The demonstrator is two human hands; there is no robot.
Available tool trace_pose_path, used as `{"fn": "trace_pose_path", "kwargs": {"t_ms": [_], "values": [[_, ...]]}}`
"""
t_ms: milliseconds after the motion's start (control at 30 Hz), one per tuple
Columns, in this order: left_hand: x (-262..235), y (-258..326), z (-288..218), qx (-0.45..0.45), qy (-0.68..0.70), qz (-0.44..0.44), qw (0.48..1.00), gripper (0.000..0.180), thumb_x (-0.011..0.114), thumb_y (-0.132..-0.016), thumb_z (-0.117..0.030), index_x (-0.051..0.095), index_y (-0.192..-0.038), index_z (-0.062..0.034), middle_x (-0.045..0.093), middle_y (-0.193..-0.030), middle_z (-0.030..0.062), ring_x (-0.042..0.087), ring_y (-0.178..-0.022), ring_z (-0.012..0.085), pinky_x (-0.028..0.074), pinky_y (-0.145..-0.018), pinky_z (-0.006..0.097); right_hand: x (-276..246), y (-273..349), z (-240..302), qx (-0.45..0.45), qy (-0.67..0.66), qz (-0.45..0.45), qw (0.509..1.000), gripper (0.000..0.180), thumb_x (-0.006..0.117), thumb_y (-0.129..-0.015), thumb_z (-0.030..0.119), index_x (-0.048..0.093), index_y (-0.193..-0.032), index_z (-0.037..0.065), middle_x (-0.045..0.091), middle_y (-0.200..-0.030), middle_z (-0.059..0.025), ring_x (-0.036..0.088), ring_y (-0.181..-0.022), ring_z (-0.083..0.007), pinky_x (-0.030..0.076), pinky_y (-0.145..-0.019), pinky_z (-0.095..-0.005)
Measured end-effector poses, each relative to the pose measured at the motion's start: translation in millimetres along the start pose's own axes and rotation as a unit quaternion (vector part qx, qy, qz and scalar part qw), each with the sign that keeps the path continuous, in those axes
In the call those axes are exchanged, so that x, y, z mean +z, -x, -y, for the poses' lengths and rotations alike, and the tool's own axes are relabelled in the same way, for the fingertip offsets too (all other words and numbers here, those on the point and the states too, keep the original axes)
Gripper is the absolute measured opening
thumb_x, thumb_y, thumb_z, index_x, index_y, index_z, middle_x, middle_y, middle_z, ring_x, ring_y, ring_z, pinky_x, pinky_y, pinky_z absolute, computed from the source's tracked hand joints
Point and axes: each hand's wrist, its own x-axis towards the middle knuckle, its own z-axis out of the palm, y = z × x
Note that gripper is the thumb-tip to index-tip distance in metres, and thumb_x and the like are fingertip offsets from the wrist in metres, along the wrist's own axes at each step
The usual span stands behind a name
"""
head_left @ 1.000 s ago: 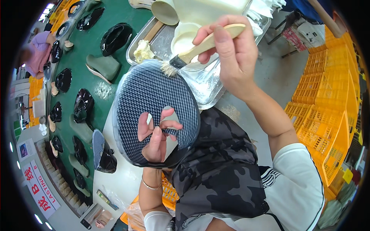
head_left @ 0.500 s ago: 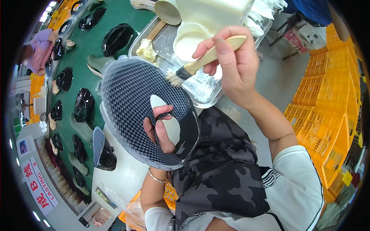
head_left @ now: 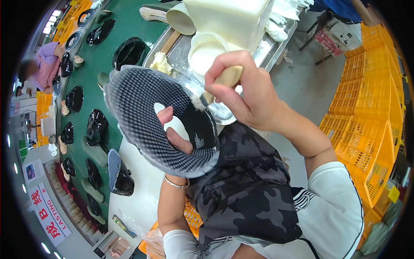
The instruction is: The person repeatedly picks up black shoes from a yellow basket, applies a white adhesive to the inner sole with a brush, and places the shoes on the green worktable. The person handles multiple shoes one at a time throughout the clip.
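Observation:
A shoe upper [head_left: 138, 99], inside out with black and grey checked lining and a pale rim, is held up in front of me. My left hand [head_left: 179, 140] grips it from beneath, with a thumb and a finger showing through its opening; the other fingers are hidden. My right hand [head_left: 250, 95] is closed round the wooden handle of a brush [head_left: 228, 77]. The brush's pale bristles touch or hover just over the upper's dark right part. Behind my right hand stands a cup of white liquid [head_left: 207, 54] on a metal tray [head_left: 172, 45].
A whitish block-shaped container [head_left: 233, 19] and a yellowish lump [head_left: 161, 63] are on the tray. Several glossy black uppers [head_left: 129, 52] lie along a green conveyor [head_left: 123, 19]. Stacked yellow crates [head_left: 353, 138] line the right side. Another person [head_left: 45, 64] is at the far left.
My right hand has moved left and slightly down, bringing the brush to the upper's dark right part. The upper has shifted left and tilted, turning its opening.

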Motion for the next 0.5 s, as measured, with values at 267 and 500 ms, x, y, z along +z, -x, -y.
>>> {"fn": "trace_pose_path", "kwargs": {"t_ms": [267,500], "values": [[-8.0,-7.6,-3.5,0.094,-0.116,0.017,0.989,0.035,0.034,-0.092,-0.022,0.051,-0.102,0.0056,0.054,-0.097,0.0163,0.053,-0.088,0.0244,0.042,-0.081,0.035,11.5,-0.8,14.5,0.018,-0.097,-0.138,0.986,0.029,0.067,-0.079,0.013,0.045,-0.098,0.007,0.055,-0.063,-0.0058,0.059,-0.054,-0.0227,0.045,-0.047,-0.0302],[-6.2,-13.5,-1.5,0.132,-0.133,-0.058,0.981,0.032,0.035,-0.092,-0.021,0.049,-0.104,0.0052,0.054,-0.098,0.0174,0.054,-0.089,0.0277,0.043,-0.084,0.037,9.3,13.4,20.6,0.095,-0.076,-0.033,0.992,0.029,0.067,-0.079,0.012,0.045,-0.097,0.008,0.055,-0.067,-0.0042,0.058,-0.052,-0.0181,0.045,-0.048,-0.0288]]}}
